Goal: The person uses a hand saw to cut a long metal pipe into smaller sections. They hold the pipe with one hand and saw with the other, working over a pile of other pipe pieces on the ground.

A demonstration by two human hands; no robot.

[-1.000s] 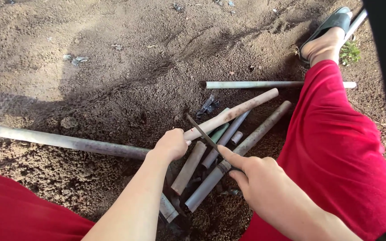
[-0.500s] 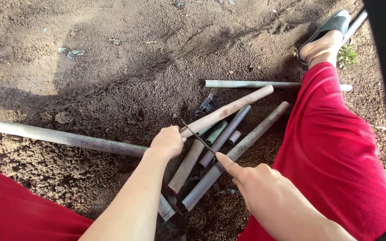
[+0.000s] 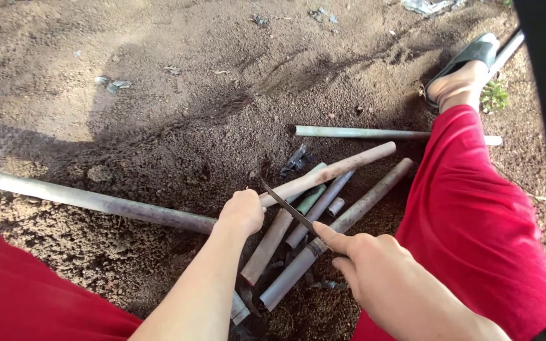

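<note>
My left hand (image 3: 242, 212) is closed around one end of a tan pipe piece (image 3: 342, 169) that slants up to the right over a pile of short grey pipe pieces (image 3: 323, 205). My right hand (image 3: 374, 265) grips a thin dark saw blade (image 3: 287, 206), forefinger laid along it. The blade crosses the tan pipe just right of my left hand. Both hands are low in the middle of the view, between my red-clad legs.
A long grey pipe (image 3: 83, 199) runs across the brown soil from the left edge to my left hand. Another thin pipe (image 3: 361, 132) lies beyond the pile. My right leg in red cloth (image 3: 475, 208) ends in a sandalled foot (image 3: 466, 69) at upper right.
The saw blade has shifted slightly along the tan pipe while my right hand moved a little. My left hand keeps its hold on the pipe.
</note>
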